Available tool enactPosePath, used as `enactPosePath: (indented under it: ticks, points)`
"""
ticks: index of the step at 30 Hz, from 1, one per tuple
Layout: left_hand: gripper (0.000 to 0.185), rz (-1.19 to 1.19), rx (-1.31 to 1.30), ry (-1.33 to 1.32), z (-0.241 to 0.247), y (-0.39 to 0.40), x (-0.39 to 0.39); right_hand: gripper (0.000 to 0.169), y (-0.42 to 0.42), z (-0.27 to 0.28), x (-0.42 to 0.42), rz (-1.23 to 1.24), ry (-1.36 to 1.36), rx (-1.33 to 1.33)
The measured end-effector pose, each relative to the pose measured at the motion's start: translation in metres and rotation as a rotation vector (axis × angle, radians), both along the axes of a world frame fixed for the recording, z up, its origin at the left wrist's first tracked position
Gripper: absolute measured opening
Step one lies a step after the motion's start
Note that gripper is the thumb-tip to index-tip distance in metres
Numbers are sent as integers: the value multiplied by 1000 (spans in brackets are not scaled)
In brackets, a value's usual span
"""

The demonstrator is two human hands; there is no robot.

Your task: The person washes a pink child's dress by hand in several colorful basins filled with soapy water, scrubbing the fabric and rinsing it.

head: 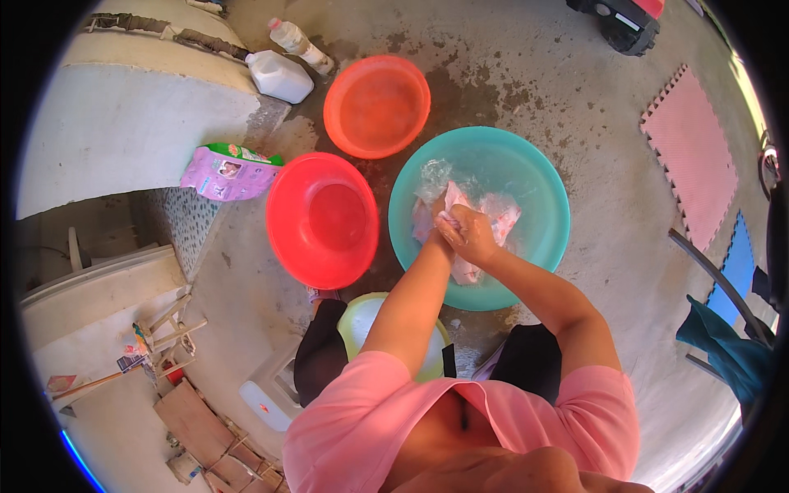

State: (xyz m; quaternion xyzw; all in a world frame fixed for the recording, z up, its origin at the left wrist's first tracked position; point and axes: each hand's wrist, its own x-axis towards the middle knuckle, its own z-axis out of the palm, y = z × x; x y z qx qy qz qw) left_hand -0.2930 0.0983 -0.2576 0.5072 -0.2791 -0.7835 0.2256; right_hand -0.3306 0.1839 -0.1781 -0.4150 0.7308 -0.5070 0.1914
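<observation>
A wide teal plastic basin (pixel 558 246) stands on the floor before me, with a wet, pale cloth (pixel 466 272) in pink and white bunched inside. My right hand (pixel 473 230) is closed around a gathered part of this cloth, its fingers wet. Close against it, my left hand (pixel 439 206) reaches into the same cloth, mostly hidden by folds and by the right hand, so its grip is unclear. Clear glossy film (pixel 436 175), plastic or bubbles, lies beyond the hands. Between my legs sits a yellow-green basin (pixel 350 314) holding something whitish, partly covered by my left arm.
Left of the teal basin are a red basin (pixel 290 246) and an orange basin (pixel 377 151). A purple detergent bag (pixel 212 179), a white jug (pixel 278 77) and a plastic bottle (pixel 302 46) stand by the wall. Pink foam mat (pixel 693 154) lies right; a wooden stool (pixel 172 333) stands left.
</observation>
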Motion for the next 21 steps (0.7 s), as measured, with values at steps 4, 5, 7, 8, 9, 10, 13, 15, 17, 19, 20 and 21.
enactPosePath:
  ticks: [4, 5, 7, 8, 9, 10, 13, 15, 17, 19, 20, 21]
  points:
    - [25, 33, 342, 284, 12, 6, 8, 23, -7, -16, -6, 16, 189, -190]
    - [26, -13, 330, 214, 20, 8, 11, 21, -7, -26, -12, -3, 247, -123]
    - [28, -77, 332, 8, 34, 13, 8, 12, -8, -45, -38, -87, 496, 53]
    - [24, -269, 298, -41, 43, 11, 16, 6, -6, -50, -53, -211, 655, 195]
    - [25, -372, 221, -58, 50, 10, 18, 6, 4, -51, -60, -160, 366, 254]
    - [26, -420, 116, -41, 53, 7, 18, 7, 11, -47, -70, -158, 60, 378]
    - [48, -540, -344, -111, 46, -20, 29, 29, 32, -27, -95, -256, 6, 446]
    - [58, -532, -790, -412, 30, -40, 39, 40, 38, -14, -101, -291, 356, 346]
    - [63, -689, -1034, -592, 11, -38, 53, 51, 32, -12, -98, -74, 422, 430]
    - [62, -800, -1058, -733, -5, -38, 57, 57, 18, -25, -90, 42, 498, 232]
    - [59, -835, -986, -758, -11, -35, 58, 54, 11, -36, -87, -29, 420, 351]
    - [56, -901, -921, -721, -15, -32, 58, 51, 4, -49, -84, -79, 363, 431]
